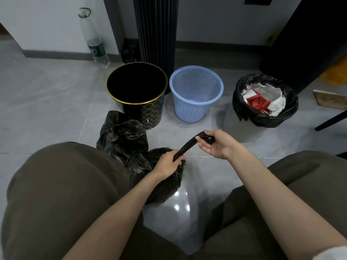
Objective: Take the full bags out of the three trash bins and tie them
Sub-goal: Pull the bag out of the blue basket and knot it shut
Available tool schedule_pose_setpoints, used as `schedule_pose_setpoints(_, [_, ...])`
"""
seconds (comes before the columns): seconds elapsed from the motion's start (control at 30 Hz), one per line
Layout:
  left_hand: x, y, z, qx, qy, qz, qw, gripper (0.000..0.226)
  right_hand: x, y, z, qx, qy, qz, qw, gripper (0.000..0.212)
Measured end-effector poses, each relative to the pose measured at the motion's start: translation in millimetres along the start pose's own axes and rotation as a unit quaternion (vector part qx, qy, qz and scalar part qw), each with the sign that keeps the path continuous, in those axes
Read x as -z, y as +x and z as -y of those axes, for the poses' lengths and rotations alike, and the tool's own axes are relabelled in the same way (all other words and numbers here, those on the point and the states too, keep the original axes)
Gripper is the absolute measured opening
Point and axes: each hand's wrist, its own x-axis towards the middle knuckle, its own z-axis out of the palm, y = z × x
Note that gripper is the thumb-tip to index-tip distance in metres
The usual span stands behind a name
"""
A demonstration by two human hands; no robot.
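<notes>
A black bin with a gold rim (120, 82) and a blue mesh basket (196, 94) stand bagless on the floor. To the right, a third bin (266, 117) holds a black bag with red and white waste inside. A tied black bag (122, 136) lies in front of the black bin. A second black bag (165, 186) sits between my knees. My left hand (168, 163) grips its gathered neck. My right hand (216, 144) pinches the end of the twisted neck strip (187, 146), stretched up and to the right.
A plastic bottle (94, 44) leans against the wall at the back left. A dark ribbed column (155, 30) rises behind the bins. A dark cabinet and a chair leg (330, 119) stand at the right. My bent knees fill the lower corners.
</notes>
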Motion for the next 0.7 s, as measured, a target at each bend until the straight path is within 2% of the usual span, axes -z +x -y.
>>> schedule_pose_setpoints(0.1, [0.7,2.5,7.8,-0.03,0.062,0.0,0.998,0.021,8.6,3.6,-4.2,-0.017,0.111,-0.021,0.993,0.022])
schedule_pose_setpoints(0.17, [-0.7,3.9,10.4,-0.049,0.084,0.003,0.995,0.016,12.4,8.3,-8.4,-0.02,0.159,-0.019,0.987,0.027])
schedule_pose_setpoints(0.23, [-2.9,3.9,9.7,-0.066,0.108,0.007,0.992,0.02,12.1,13.8,-14.2,-0.001,0.175,-0.019,0.984,0.032])
schedule_pose_setpoints(0.33, [-5.3,3.5,7.8,-0.07,0.142,0.016,0.987,0.028,3.9,21.3,-26.9,0.076,0.067,-0.023,0.995,0.03])
schedule_pose_setpoints(0.4, [-6.3,4.7,8.5,-0.066,0.161,0.035,0.984,0.028,-1.4,24.2,-38.2,0.155,-0.115,-0.02,0.981,0.023])
schedule_pose_setpoints(0.43, [-6.0,5.0,8.1,-0.062,0.169,0.044,0.983,0.027,-1.1,26.0,-44.8,0.213,-0.26,-0.019,0.941,0.02])
schedule_pose_setpoints(0.47, [-4.9,5.0,7.3,-0.059,0.176,0.05,0.981,0.026,1.9,28.3,-51.6,0.271,-0.433,-0.016,0.859,0.018])
schedule_pose_setpoints(0.5, [-3.3,5.6,7.1,-0.058,0.178,0.053,0.981,0.024,6.1,31.4,-58.1,0.306,-0.588,-0.002,0.748,0.016])
schedule_pose_setpoints(0.53, [-1.2,6.5,7.3,-0.056,0.18,0.054,0.981,0.022,9.3,32.2,-62.9,0.317,-0.694,-0.001,0.646,0.016])
schedule_pose_setpoints(0.57, [0.9,7.6,7.7,-0.053,0.183,0.055,0.98,0.019,12.1,32.1,-66.1,0.316,-0.749,-0.005,0.582,0.016])
schedule_pose_setpoints(0.6, [3.1,8.2,7.8,-0.051,0.185,0.055,0.98,0.017,13.1,30.2,-67.8,0.315,-0.77,-0.011,0.554,0.016])
schedule_pose_setpoints(0.63, [4.8,8.5,8.3,-0.052,0.184,0.052,0.98,0.016,12.1,27.4,-67.2,0.313,-0.773,-0.017,0.552,0.016])
schedule_pose_setpoints(0.7, [6.3,7.9,7.9,-0.051,0.182,0.051,0.981,0.016,8.4,24.4,-63.1,0.294,-0.762,-0.01,0.577,0.02])
